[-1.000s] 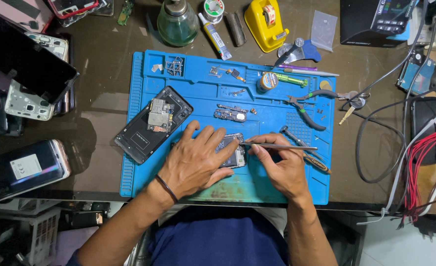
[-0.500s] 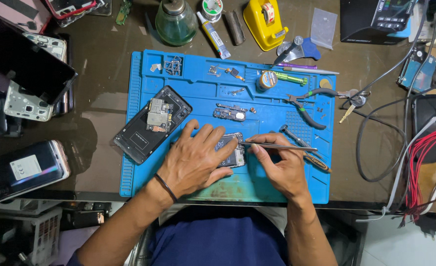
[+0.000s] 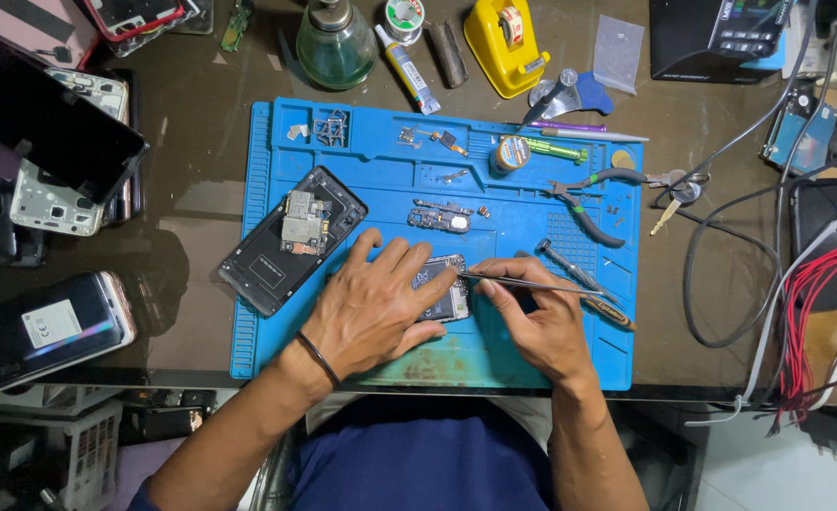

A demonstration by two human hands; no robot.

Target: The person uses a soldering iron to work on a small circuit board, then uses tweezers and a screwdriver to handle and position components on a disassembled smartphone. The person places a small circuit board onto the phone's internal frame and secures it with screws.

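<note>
My left hand point(image 3: 376, 303) lies flat, fingers spread, on a small phone part point(image 3: 447, 295) near the front of a blue work mat point(image 3: 532, 213), pinning it down. A thin black band circles that wrist. My right hand point(image 3: 541, 326) grips slim metal tweezers point(image 3: 523, 281); their tip touches the part right by my left fingertips. To the left on the mat rests an opened black phone body point(image 3: 291, 241) with its circuit board exposed. A small dark board piece point(image 3: 440, 220) lies just beyond my fingers.
Pliers point(image 3: 589, 203), a screwdriver point(image 3: 584, 284), a solder-wick roll point(image 3: 509, 153) and small parts lie on the mat. Behind it stand a glass bottle point(image 3: 335, 43), a glue tube point(image 3: 407, 68) and a yellow tape dispenser point(image 3: 504, 43). Phones lie stacked at left, cables at right.
Both hands stay on the part; the tweezers have shifted only slightly.
</note>
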